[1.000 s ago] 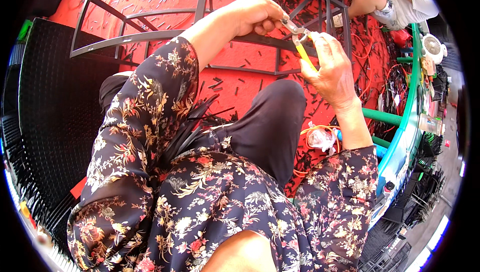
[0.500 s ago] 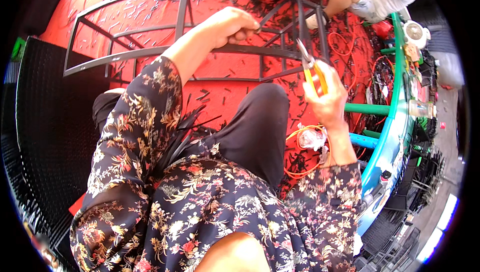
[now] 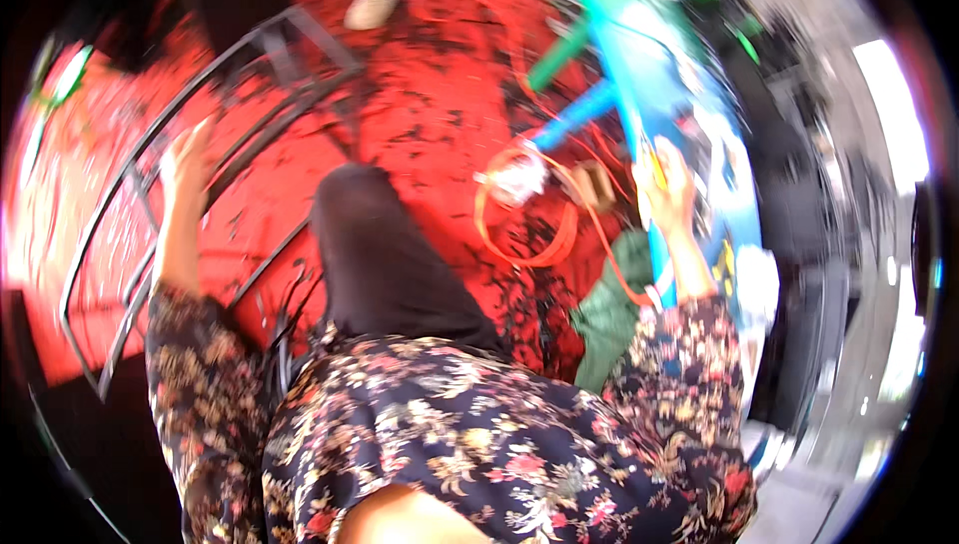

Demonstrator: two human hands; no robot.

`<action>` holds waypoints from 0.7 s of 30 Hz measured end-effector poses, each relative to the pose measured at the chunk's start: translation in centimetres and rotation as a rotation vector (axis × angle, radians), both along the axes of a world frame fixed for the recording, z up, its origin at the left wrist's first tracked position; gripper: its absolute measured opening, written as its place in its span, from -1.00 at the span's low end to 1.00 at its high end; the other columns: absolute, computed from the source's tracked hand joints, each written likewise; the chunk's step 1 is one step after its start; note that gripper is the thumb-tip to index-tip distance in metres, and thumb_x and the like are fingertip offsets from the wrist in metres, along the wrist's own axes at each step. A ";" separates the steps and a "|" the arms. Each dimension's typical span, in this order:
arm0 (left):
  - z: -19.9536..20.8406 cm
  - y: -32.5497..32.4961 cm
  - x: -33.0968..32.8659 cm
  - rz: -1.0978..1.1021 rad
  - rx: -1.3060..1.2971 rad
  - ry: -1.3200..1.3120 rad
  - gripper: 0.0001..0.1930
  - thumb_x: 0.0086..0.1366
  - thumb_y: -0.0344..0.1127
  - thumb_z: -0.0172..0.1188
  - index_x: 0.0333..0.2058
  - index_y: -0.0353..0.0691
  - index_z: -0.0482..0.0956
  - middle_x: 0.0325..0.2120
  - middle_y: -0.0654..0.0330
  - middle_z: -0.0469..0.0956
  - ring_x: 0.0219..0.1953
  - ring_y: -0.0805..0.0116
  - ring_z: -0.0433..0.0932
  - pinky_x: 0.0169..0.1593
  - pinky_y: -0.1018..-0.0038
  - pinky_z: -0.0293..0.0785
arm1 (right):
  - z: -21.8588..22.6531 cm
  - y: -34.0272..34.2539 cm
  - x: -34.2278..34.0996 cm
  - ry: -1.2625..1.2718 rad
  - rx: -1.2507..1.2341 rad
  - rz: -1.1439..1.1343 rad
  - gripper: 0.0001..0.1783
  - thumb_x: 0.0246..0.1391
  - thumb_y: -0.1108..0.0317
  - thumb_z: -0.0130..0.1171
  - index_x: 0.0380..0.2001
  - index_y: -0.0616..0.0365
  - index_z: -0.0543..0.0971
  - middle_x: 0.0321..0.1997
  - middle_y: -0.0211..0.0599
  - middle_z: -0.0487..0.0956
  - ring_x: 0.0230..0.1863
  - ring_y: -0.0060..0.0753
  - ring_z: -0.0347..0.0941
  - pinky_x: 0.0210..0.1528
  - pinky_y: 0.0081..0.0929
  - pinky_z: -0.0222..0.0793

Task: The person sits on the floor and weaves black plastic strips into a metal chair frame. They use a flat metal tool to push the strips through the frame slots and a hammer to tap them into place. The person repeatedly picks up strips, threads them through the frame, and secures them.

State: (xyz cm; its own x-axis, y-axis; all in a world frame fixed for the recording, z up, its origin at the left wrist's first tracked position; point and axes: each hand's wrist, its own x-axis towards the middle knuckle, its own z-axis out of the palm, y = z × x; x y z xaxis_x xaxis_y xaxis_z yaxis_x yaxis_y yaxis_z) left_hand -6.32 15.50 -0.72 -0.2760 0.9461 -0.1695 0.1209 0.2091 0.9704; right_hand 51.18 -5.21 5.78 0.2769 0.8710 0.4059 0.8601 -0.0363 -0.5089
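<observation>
From the head camera, blurred by motion, the dark metal frame (image 3: 250,159) lies on the red floor (image 3: 420,124), its curved bars sweeping from upper middle down to the lower left. The left hand (image 3: 188,159) rests on one of the frame's bars near its middle, fingers bent over the bar as far as the blur allows (a firm grasp cannot be confirmed). The flowered sleeve (image 3: 190,384) runs from that hand down toward the lower edge.

Well to the right of the frame, the right hand (image 3: 667,184) is raised beside the blue table edge (image 3: 649,84); its fingers look curled, and something yellow shows at them, but whether the hand grips it cannot be told. Between the frame and that hand lies a loop of orange cable (image 3: 544,234) with a small white bundle (image 3: 514,179) at its top. The dark trouser knee (image 3: 385,254) sits just right of the frame. A green cloth (image 3: 609,309) lies below the cable. Beyond the frame's far end, another person's white shoe (image 3: 372,6) shows.
</observation>
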 end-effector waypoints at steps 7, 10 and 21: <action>-5.2 2.7 -2.2 -0.171 0.291 0.501 -0.71 0.17 -0.12 0.13 -0.38 -0.28 0.55 -0.58 0.15 0.49 -0.48 0.32 0.50 -0.36 0.40 0.38 | 2.4 -13.4 13.5 -0.061 -0.238 -0.618 -0.57 -0.11 0.08 0.26 -0.32 0.24 0.50 -0.47 -0.23 0.54 -0.47 -0.32 0.48 -0.39 -0.41 0.40; -4.6 0.8 -3.1 -0.217 0.525 1.013 -0.60 0.13 0.01 0.15 -0.26 -0.23 0.50 -0.34 -0.02 0.52 -0.26 -0.01 0.50 -0.21 0.24 0.43 | -1.4 -20.4 20.6 -0.061 -0.478 -0.761 -0.51 -0.06 -0.02 0.19 -0.31 0.25 0.53 -0.47 -0.20 0.55 -0.51 -0.30 0.48 -0.44 -0.40 0.39; -3.4 -3.7 -2.7 -0.324 0.293 0.956 -0.59 0.16 0.00 0.08 -0.56 -0.30 0.48 -0.51 -0.07 0.49 -0.36 -0.05 0.49 -0.26 0.17 0.39 | -0.7 8.4 -2.3 0.079 -0.332 0.083 -0.47 -0.01 0.32 0.23 0.04 0.27 0.38 -0.12 -0.18 0.52 -0.13 -0.43 0.45 -0.05 -0.49 0.36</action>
